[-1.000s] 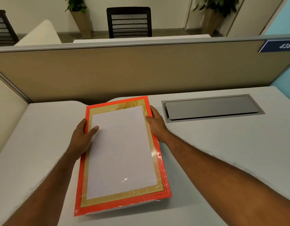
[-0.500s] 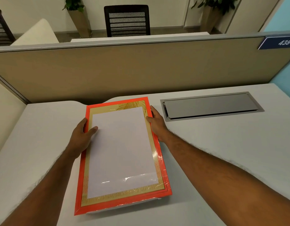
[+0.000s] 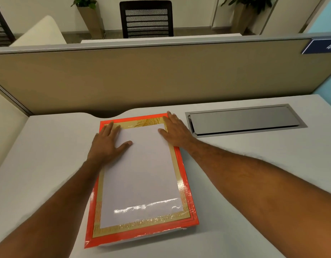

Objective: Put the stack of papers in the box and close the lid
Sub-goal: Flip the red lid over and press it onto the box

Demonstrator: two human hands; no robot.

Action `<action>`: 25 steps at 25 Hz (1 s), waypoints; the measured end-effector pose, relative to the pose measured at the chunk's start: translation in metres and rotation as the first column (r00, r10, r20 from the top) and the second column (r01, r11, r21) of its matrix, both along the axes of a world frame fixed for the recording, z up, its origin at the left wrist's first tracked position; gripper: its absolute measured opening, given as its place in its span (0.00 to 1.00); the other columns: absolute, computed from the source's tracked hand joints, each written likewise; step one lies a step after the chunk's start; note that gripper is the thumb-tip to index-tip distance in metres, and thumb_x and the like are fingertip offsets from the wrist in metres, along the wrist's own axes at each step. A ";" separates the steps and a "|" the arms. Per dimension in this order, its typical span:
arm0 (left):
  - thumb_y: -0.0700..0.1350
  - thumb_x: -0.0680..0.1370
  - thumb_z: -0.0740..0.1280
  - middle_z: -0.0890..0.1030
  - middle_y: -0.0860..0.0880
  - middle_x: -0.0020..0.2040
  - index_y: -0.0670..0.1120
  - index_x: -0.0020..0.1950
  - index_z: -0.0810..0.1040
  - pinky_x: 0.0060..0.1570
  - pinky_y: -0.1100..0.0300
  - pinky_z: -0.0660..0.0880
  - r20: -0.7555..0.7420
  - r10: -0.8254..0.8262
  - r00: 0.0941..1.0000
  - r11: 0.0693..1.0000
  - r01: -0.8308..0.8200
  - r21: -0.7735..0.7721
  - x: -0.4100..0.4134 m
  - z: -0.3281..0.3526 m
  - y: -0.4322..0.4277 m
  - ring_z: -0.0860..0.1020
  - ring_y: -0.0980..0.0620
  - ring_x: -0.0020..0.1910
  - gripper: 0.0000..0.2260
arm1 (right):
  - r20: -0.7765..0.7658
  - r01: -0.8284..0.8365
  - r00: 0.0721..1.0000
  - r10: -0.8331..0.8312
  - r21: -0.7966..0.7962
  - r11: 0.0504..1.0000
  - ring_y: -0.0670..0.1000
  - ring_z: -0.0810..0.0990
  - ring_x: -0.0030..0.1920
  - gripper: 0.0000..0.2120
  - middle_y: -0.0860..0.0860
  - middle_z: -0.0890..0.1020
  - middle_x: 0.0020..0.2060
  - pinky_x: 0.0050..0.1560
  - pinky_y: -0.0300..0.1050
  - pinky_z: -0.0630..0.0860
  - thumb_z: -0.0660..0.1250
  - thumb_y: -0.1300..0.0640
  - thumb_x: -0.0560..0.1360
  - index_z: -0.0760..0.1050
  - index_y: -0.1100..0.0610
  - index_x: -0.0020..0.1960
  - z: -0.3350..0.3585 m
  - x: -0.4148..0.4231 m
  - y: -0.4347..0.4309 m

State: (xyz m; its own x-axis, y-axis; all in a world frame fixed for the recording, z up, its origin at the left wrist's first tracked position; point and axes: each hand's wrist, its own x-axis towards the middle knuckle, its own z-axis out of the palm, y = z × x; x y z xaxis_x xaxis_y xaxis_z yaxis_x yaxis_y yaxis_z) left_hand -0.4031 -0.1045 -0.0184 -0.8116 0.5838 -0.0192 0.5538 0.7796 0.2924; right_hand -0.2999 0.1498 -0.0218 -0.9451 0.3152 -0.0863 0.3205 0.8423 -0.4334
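both hands, left hand (image 3: 107,144) and right hand (image 3: 176,131), flat and spread on the red box lid (image 3: 142,175); glossy wrap looks slippery, grab its edges.

Box (image 3: 187,199): flat, red-orange, lying on the desk, long side running away from the viewer.
Lid (image 3: 172,155): shut, gold-bordered, glossy film.
Papers (image 3: 142,174): white sheet visible through the lid.

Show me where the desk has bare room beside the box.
Left of the red box the desk is bare out to its edge. Right, bare below the metal cable hatch. The far end is crowded: left hand, right hand, hatch.
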 end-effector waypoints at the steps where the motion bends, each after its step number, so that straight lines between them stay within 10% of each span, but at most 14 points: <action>1: 0.70 0.74 0.56 0.59 0.46 0.79 0.48 0.76 0.61 0.73 0.40 0.58 -0.013 -0.016 1.000 0.998 0.015 -0.058 -0.006 0.001 0.005 0.57 0.44 0.77 0.38 | 0.043 -0.024 0.999 0.022 0.037 0.999 0.56 0.51 0.79 0.32 0.55 0.52 0.79 0.77 0.55 0.49 0.55 0.43 0.80 0.53 0.57 0.78 0.001 -0.006 0.003; 25: 0.67 0.76 0.55 0.53 0.49 0.80 0.51 0.78 0.57 0.76 0.48 0.53 0.081 -0.100 0.992 0.988 0.109 -0.113 0.102 0.008 -0.064 0.51 0.47 0.79 0.35 | 0.037 -0.081 0.996 0.080 0.039 0.996 0.52 0.46 0.79 0.36 0.53 0.49 0.80 0.77 0.47 0.45 0.56 0.37 0.78 0.53 0.56 0.78 0.000 0.107 -0.076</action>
State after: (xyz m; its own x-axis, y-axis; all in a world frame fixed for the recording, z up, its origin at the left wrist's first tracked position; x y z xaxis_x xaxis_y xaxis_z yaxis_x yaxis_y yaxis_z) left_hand -0.3007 -0.1687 -0.0109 -0.7398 0.6556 -0.1513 0.6142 0.7498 0.2462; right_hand -0.1931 0.0741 -0.0219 -0.9641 0.2422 -0.1086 0.2654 0.8826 -0.3881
